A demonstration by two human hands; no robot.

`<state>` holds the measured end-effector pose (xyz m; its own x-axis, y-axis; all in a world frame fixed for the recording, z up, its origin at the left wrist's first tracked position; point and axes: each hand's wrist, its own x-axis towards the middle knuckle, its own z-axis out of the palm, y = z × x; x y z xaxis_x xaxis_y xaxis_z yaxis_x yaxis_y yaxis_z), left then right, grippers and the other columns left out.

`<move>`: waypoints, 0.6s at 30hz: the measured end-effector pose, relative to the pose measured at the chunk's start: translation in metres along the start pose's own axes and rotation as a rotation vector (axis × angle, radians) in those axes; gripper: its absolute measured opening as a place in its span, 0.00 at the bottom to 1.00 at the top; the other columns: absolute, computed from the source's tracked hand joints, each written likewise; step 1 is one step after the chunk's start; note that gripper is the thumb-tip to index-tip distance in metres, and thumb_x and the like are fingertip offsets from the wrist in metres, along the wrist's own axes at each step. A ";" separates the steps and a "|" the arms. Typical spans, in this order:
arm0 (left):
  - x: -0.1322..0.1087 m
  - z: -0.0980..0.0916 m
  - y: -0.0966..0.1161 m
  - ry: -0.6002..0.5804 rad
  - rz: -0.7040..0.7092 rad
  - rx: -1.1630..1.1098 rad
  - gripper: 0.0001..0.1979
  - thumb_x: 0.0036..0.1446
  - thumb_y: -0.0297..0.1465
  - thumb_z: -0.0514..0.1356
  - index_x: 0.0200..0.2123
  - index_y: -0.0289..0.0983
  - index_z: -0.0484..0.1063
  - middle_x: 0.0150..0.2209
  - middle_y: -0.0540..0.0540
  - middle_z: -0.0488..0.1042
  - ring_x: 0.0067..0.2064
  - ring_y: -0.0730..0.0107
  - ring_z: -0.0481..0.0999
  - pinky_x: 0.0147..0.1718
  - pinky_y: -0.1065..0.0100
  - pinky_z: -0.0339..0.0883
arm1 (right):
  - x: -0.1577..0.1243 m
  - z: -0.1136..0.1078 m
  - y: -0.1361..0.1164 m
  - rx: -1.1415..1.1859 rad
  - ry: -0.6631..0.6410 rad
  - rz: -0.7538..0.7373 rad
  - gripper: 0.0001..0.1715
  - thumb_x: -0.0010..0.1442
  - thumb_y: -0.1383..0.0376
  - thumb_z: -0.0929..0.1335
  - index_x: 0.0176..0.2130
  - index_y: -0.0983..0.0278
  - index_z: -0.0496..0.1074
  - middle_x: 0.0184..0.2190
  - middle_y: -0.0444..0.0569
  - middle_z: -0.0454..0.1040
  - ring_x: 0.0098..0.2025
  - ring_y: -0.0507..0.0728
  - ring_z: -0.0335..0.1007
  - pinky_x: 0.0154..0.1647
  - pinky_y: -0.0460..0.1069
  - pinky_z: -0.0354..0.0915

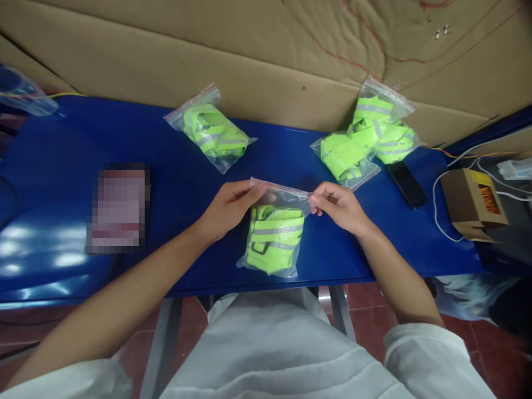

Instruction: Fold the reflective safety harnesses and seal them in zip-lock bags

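Observation:
A clear zip bag (286,195) with a red-edged top lies near the front of the blue table. Inside it is a folded neon-yellow reflective strap (276,238) with grey bands and a dark buckle-like loop. My left hand (230,208) pinches the bag's upper left corner, thumb on top. At the upper right corner, my right hand (336,204) pinches the zip edge between thumb and fingers. Between the two hands the top edge is stretched nearly straight. Whether the zip is sealed cannot be made out.
Behind stand another filled zip bag (214,133) and a pile of several such bags (369,136) at right. A black phone (406,185), an open cardboard box (476,202) and a white cable lie rightward. A pixelated item (118,208) rests left on the blue table (166,144).

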<state>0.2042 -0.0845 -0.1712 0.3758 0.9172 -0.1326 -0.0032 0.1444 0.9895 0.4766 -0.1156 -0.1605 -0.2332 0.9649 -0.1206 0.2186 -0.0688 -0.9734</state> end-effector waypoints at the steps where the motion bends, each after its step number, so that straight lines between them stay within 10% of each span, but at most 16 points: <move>1: -0.001 0.000 0.002 0.001 0.000 -0.003 0.23 0.61 0.51 0.67 0.45 0.39 0.86 0.40 0.42 0.85 0.45 0.56 0.83 0.52 0.59 0.76 | 0.000 0.001 -0.001 -0.003 0.018 -0.004 0.25 0.61 0.46 0.76 0.32 0.64 0.73 0.25 0.44 0.76 0.25 0.49 0.70 0.27 0.45 0.67; 18: -0.008 0.011 0.003 0.007 0.028 -0.003 0.21 0.66 0.50 0.63 0.44 0.40 0.86 0.42 0.44 0.85 0.44 0.61 0.82 0.50 0.65 0.74 | -0.004 -0.003 -0.004 -0.029 0.029 -0.086 0.16 0.63 0.52 0.76 0.40 0.61 0.78 0.30 0.43 0.76 0.29 0.50 0.70 0.31 0.46 0.68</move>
<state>0.2114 -0.0959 -0.1667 0.3687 0.9236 -0.1051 -0.0162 0.1194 0.9927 0.4791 -0.1183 -0.1557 -0.2249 0.9739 -0.0308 0.2264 0.0215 -0.9738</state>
